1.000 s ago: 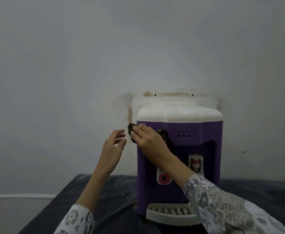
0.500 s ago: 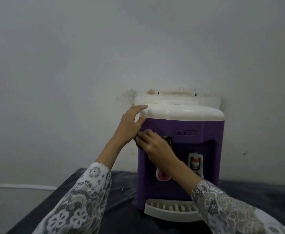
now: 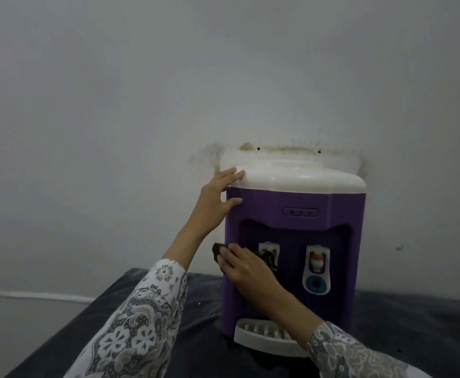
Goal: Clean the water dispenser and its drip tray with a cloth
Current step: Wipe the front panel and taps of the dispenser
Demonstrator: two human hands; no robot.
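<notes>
Two hands flat on purple dispenser (image 3: 299, 197).

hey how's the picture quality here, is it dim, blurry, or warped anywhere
Head view: dim, flat light, no glare; the recess around the taps on the water dispenser is darkest, so the cloth under the right hand shows little detail. Wide-angle bending curves the wall and table edges. The left hand looks reasonably sharp; the sleeves near the bottom are soft.

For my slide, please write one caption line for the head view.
Left hand steadies the purple dispenser while right hand wipes its front with a dark cloth.
</notes>
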